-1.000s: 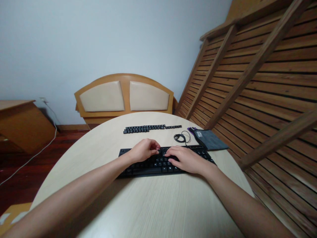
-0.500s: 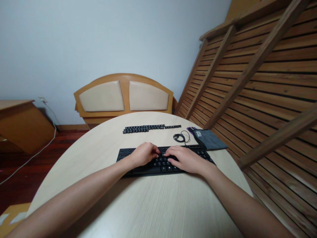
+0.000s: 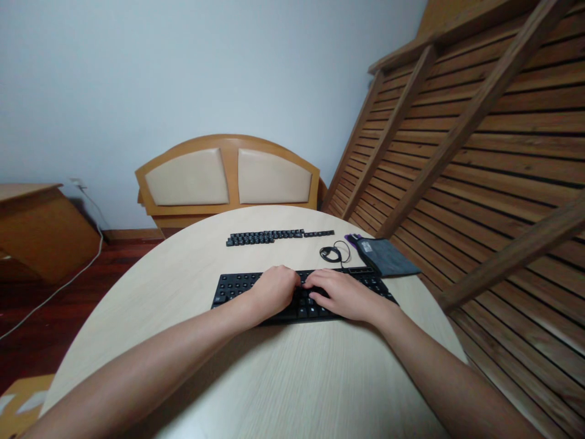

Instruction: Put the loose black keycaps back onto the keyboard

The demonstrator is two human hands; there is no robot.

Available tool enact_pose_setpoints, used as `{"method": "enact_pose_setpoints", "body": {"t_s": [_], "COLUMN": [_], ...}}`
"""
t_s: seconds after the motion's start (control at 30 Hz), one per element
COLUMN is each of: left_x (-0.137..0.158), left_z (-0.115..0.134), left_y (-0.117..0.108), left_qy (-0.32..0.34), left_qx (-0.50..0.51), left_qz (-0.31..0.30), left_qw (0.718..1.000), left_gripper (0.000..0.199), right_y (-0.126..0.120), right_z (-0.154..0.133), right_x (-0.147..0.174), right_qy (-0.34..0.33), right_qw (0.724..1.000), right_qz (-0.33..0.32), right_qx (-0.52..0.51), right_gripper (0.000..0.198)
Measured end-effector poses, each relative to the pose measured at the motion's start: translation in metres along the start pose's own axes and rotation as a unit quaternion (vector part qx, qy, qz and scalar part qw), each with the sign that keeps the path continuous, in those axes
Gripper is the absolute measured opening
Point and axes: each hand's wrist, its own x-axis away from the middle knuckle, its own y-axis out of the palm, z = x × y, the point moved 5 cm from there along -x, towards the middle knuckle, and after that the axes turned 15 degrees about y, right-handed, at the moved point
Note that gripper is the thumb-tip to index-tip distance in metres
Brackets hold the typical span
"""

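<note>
The left forearm (image 3: 150, 372) and right forearm (image 3: 439, 375) are bare and slim, tapering smoothly toward the wrists (image 3: 249, 306). The left hand (image 3: 276, 291) has rounded knuckles; the right hand (image 3: 340, 292) shows slender fingers (image 3: 315, 280).

The keyboard (image 3: 302, 311) and loose keycaps (image 3: 256, 238) look like matt black plastic, and the pouch (image 3: 388, 256) like dull, soft cloth. I see a smooth tabletop (image 3: 283, 378) with fine wood grain and a faint sheen. The headboard (image 3: 233, 167) is smooth, varnished-looking wood with leather-like panels (image 3: 187, 178); the slatted frame (image 3: 470, 117) is rougher wood, the floor (image 3: 114, 259) glossy and wood-like.
</note>
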Motion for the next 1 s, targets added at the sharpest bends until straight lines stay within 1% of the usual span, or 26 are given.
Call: {"method": "enact_pose_setpoints", "body": {"t_s": [0.2,0.43,0.53,0.67,0.83,0.93,1.0], "left_x": [0.006,0.009,0.009,0.009,0.007,0.004,0.003], "left_z": [-0.010,-0.021,-0.022,-0.015,0.003,0.012,0.013], "left_y": [0.004,0.005,0.004,0.001,-0.005,-0.007,-0.007], "left_qy": [-0.006,-0.041,-0.041,-0.028,-0.016,0.003,0.013], "left_qx": [0.028,0.056,0.054,0.019,-0.051,-0.071,-0.077], "left_qz": [0.014,0.024,0.016,0.006,-0.014,-0.032,-0.034], "left_qw": [0.999,0.997,0.998,0.999,0.998,0.997,0.996], "left_gripper": [0.032,0.023,0.021,0.023,0.027,0.027,0.027], "right_y": [0.000,0.002,0.002,0.002,0.000,0.000,0.000], "right_z": [-0.001,0.002,0.003,0.002,0.000,0.000,0.000], "right_x": [0.000,0.000,0.000,0.000,0.000,0.000,0.000], "right_qy": [0.001,0.003,0.003,0.002,0.002,0.005,0.006], "right_qw": [1.000,1.000,1.000,1.000,1.000,1.000,1.000], "right_qz": [-0.001,0.000,-0.001,0.001,0.001,0.000,0.000], "right_qx": [-0.002,-0.006,-0.006,-0.005,-0.004,-0.002,-0.004], "right_gripper": [0.022,0.022,0.023,0.023,0.022,0.021,0.021]}}
